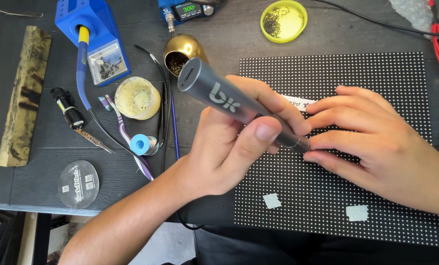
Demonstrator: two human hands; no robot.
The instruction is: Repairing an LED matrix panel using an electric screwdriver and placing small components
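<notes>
My left hand (229, 152) is closed around a grey metal pen tool (239, 105), tip down on the dotted panel (366, 78) under my flat, open right hand (376, 142). It looks rigid, smooth and slippery; I'd grip mid-barrel.

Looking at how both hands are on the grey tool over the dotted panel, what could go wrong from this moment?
1. The left hand grips the grey pen-shaped tool while the right hand fingers touch its tip; a slip might scratch the dotted LED panel.
2. The left forearm lies near the solder spool and toothbrush; it might knock them.
</notes>
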